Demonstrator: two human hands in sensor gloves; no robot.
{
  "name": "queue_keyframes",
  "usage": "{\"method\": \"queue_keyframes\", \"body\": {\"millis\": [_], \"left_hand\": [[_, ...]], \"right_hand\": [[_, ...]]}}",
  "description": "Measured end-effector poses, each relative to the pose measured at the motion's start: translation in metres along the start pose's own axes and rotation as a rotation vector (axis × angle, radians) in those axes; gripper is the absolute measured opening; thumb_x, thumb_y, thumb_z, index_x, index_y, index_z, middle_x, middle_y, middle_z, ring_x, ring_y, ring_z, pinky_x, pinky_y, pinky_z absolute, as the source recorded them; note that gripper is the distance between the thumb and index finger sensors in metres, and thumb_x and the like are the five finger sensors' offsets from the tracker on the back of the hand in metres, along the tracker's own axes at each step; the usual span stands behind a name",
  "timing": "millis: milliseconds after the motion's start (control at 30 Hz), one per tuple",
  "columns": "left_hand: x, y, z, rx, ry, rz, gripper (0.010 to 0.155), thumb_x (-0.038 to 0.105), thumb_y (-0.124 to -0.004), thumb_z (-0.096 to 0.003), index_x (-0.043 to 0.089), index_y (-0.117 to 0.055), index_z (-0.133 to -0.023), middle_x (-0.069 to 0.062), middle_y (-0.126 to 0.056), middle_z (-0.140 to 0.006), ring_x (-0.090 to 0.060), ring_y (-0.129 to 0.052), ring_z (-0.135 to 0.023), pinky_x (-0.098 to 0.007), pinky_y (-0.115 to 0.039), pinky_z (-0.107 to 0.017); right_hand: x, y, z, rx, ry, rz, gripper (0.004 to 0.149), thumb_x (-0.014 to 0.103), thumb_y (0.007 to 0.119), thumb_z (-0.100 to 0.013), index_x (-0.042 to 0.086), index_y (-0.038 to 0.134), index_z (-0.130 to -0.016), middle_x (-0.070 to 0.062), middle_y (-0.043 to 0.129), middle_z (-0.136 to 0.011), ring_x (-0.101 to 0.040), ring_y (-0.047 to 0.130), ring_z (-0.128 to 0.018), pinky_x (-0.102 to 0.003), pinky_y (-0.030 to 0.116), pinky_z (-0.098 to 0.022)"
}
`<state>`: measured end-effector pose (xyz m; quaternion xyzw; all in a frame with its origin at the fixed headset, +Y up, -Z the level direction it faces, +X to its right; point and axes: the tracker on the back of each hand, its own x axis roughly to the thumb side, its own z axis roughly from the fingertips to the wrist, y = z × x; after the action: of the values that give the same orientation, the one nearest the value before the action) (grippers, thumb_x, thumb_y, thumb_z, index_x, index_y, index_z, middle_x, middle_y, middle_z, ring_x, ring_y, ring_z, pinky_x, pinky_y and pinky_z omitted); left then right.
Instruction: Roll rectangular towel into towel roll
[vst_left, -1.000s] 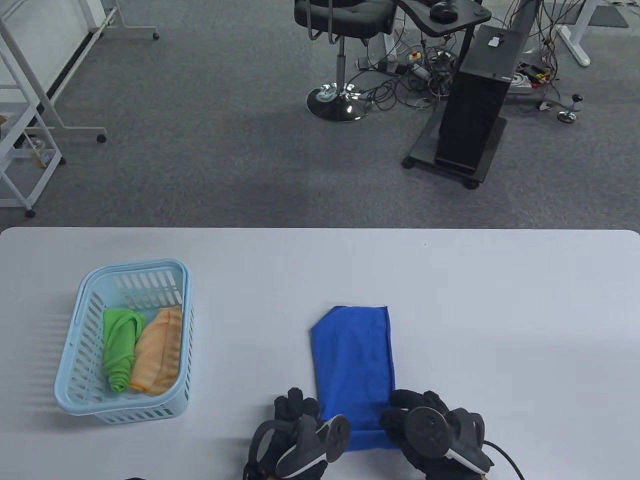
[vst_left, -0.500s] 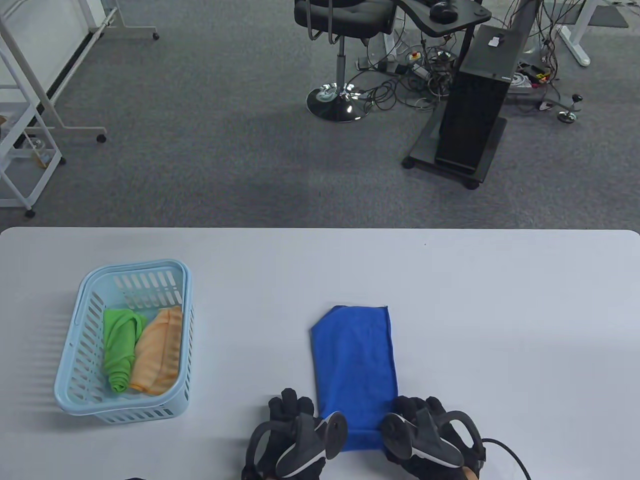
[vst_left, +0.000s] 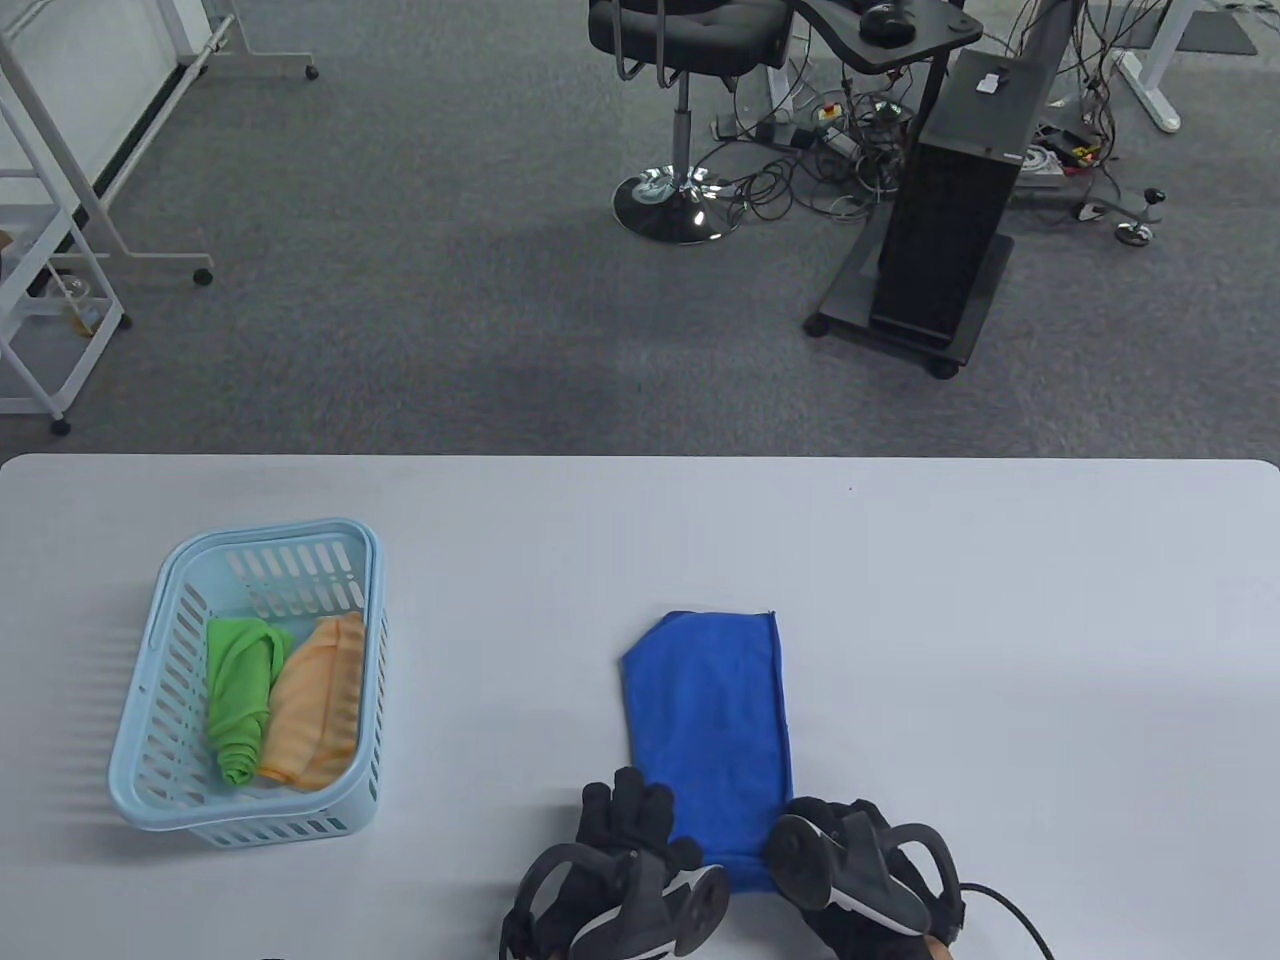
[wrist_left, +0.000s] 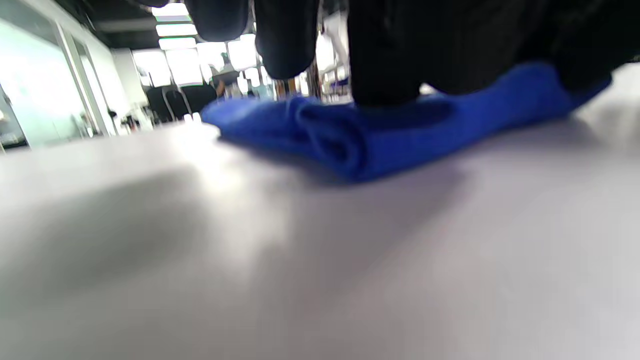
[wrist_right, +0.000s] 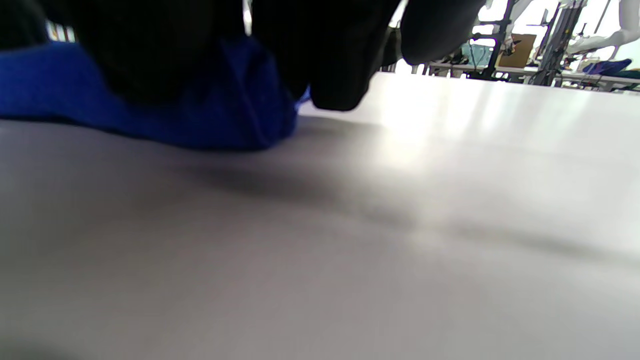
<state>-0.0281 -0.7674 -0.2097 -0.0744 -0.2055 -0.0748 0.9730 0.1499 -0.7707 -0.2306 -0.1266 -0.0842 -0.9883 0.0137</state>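
Both hands work the near end of the blue towel (vst_left: 710, 720), which lies folded on the table (vst_left: 1000, 620): my left hand (vst_left: 625, 850) and right hand (vst_left: 850, 860) pinch it (fingers curled over). Rolling is starting; next I must turn evenly away.

Cloths: 3, being one flat blue microfibre towel (vst_left: 708, 735), one rolled green cloth (vst_left: 240, 700), one rolled orange cloth (vst_left: 318, 713). Pale blue slotted plastic basket (vst_left: 150, 640): 1. Black-gloved hands: 2.

Likely an office lab: grey carpet (vst_left: 400, 250), swivel chair (vst_left: 680, 40), tangled cables (vst_left: 830, 160).
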Motion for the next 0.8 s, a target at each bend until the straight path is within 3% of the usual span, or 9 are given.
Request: {"method": "queue_keyframes", "body": {"millis": [167, 267, 367, 533, 633, 800], "left_hand": [[0.003, -0.006, -0.004, -0.076, 0.021, -0.054, 0.068, 0.053, -0.082, -0.0322, 0.029, -0.073, -0.095, -0.012, -0.064, -0.109, -0.045, -0.049, -0.104, -0.066, -0.042, -0.070], [0.003, -0.004, -0.006, 0.019, 0.030, -0.052, 0.054, 0.043, -0.085, -0.0351, 0.028, -0.083, -0.087, -0.011, -0.072, -0.105, -0.042, -0.057, -0.102, -0.065, -0.047, -0.069], [-0.001, -0.002, -0.005, 0.001, 0.056, -0.003, 0.050, 0.042, -0.082, -0.0369, 0.030, -0.084, -0.085, -0.009, -0.065, -0.103, -0.039, -0.060, -0.098, -0.064, -0.047, -0.069], [-0.011, -0.001, 0.000, -0.022, 0.080, 0.087, 0.048, 0.042, -0.074, -0.0390, 0.038, -0.075, -0.087, -0.002, -0.063, -0.099, -0.035, -0.063, -0.094, -0.063, -0.046, -0.070], [-0.015, -0.001, 0.000, -0.021, 0.073, 0.163, 0.049, 0.040, -0.073, -0.0397, 0.036, -0.074, -0.088, -0.001, -0.072, -0.100, -0.038, -0.064, -0.097, -0.063, -0.047, -0.070], [-0.017, 0.002, 0.001, 0.022, 0.071, 0.186, 0.048, 0.038, -0.077, -0.0377, 0.033, -0.081, -0.085, -0.002, -0.097, -0.078, -0.031, -0.089, -0.084, -0.061, -0.062, -0.066]], "right_hand": [[-0.006, 0.002, -0.001, 0.032, 0.007, -0.049, 0.051, 0.043, 0.081, -0.027, 0.030, 0.084, -0.076, -0.006, 0.063, -0.097, -0.029, 0.074, -0.088, -0.059, 0.055, -0.068], [-0.006, 0.005, 0.000, 0.102, 0.008, -0.002, 0.065, 0.051, 0.084, -0.023, 0.031, 0.074, -0.084, -0.006, 0.057, -0.100, -0.030, 0.067, -0.092, -0.060, 0.053, -0.069], [-0.006, 0.003, 0.000, 0.051, 0.051, 0.010, 0.055, 0.041, 0.085, -0.026, 0.032, 0.078, -0.079, -0.004, 0.058, -0.099, -0.030, 0.063, -0.094, -0.059, 0.051, -0.070], [-0.009, 0.003, 0.000, 0.035, 0.018, -0.053, 0.050, 0.040, 0.080, -0.028, 0.028, 0.082, -0.077, -0.004, 0.065, -0.094, -0.028, 0.070, -0.089, -0.058, 0.054, -0.068], [-0.013, 0.003, 0.001, 0.049, 0.025, -0.091, 0.050, 0.040, 0.078, -0.029, 0.028, 0.083, -0.077, -0.004, 0.066, -0.094, -0.028, 0.070, -0.089, -0.058, 0.054, -0.068], [-0.019, 0.003, 0.001, 0.063, 0.019, -0.151, 0.049, 0.040, 0.073, -0.031, 0.025, 0.083, -0.077, -0.003, 0.066, -0.094, -0.028, 0.070, -0.089, -0.058, 0.054, -0.068]]}}
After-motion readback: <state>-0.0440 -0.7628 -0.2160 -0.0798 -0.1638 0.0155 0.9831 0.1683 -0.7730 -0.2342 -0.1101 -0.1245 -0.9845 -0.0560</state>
